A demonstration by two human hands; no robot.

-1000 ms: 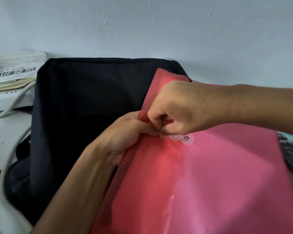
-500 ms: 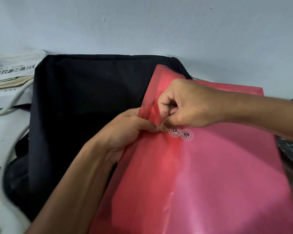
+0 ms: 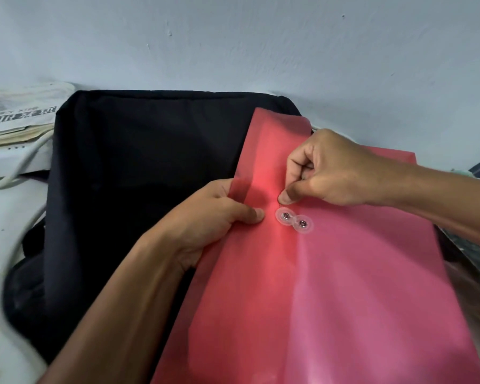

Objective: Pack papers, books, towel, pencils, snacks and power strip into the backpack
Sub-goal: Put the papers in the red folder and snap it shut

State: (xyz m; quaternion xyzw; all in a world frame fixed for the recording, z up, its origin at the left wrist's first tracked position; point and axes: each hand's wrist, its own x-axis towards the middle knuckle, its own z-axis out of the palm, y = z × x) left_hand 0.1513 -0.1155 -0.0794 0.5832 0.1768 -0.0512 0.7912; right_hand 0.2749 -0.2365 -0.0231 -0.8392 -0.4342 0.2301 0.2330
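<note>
A translucent pink plastic document envelope [image 3: 330, 286] lies tilted over the right side of the black fabric backpack [image 3: 139, 173]. We see the left hand [image 3: 216, 217] grip clamped on its flap edge, apparently steadying it, while the right hand [image 3: 324, 173] pinches something thin, probably the closure string, just above the two clear button discs [image 3: 293, 219]. Left of the backpack lie a white cable [image 3: 20, 167] and folded newspapers [image 3: 17, 115].

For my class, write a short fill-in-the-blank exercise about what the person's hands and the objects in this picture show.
1. The translucent red plastic envelope lies partly on a ____ fabric backpack.
2. Its closure has ____ clear round plastic discs.
3. The left hand grips the envelope's ____ edge.
4. The right hand pinches just ____ the discs.

Missing words: black; two; left; above
</note>
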